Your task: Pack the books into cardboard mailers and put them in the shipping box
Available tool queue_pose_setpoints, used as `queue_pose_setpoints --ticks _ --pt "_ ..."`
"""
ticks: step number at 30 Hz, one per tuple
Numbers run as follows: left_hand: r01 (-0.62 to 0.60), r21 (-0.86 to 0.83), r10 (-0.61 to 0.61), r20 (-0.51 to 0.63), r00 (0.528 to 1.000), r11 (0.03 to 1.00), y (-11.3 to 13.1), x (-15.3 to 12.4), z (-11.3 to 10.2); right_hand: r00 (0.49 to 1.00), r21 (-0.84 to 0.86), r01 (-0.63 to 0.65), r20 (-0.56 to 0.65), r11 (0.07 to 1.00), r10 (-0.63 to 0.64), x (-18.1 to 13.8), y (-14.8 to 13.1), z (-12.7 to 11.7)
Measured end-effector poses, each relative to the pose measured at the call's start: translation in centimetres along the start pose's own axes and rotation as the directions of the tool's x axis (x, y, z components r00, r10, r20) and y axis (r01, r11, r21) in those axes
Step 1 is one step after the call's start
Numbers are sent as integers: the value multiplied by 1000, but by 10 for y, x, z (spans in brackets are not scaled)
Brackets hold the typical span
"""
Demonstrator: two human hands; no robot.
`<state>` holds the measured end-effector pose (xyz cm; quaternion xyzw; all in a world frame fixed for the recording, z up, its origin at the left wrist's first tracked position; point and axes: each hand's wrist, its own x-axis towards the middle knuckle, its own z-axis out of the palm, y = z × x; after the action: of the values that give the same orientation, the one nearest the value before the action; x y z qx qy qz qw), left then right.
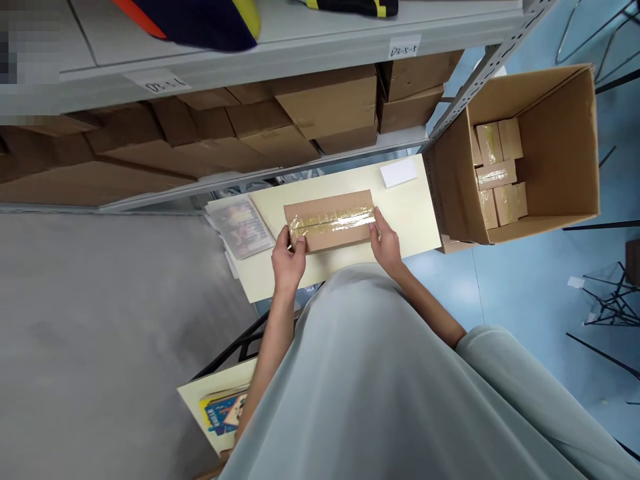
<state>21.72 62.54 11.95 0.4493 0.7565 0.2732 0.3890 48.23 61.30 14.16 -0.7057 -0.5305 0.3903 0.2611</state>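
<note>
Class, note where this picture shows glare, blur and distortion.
Head view: glare streaks the tape on the box held by left hand and right hand; a pixelated patch blurs the top-left corner; shelf edges slant; light even, shadows soft.

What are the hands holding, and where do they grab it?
A taped cardboard box: left hand on its left end, right hand on its right end.

The flat parcel (pixel 330 220) is plain cardboard brown, crossed by a glossy, yellowish clear tape band. It lies on a pale cream table (pixel 415 213) next to a white card (pixel 399 173). The open carton (pixel 560 133) is the same brown, as are the small taped packs (pixel 495 175) inside. The shelving (pixel 300 47) is light grey, the floor (pixel 525 293) pale blue. A bag (pixel 200 20) on the shelf is navy, orange and yellow.
</note>
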Motion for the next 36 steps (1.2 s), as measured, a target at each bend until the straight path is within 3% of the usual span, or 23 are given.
queue_pose_setpoints --ticks 6,12,17,21,27,31,36 --pt "-31 -92 32 9 999 995 18 -2 -8 998 101 -16 -55 995 21 -3 -4 -4" --pt "-196 -149 168 -184 968 969 54 -19 -49 956 113 190 -247 975 -158 -20 -51 -33" --pt "-231 -136 191 -255 948 964 69 -32 -77 943 123 191 -299 974 -147 -35 -76 -42" --pt "-260 -190 215 -229 949 947 77 -40 -79 922 97 179 -363 979 -133 -41 -91 -54" --pt "-319 -282 283 -162 946 905 95 -48 -67 818 3 308 -511 951 -264 -39 -110 -89" --pt "-336 -321 288 -187 939 886 84 -45 -64 801 -28 328 -522 944 -293 -31 -98 -85" --pt "-246 -339 190 -190 963 908 31 -32 -49 921 156 170 -377 973 -100 -21 -50 -34"
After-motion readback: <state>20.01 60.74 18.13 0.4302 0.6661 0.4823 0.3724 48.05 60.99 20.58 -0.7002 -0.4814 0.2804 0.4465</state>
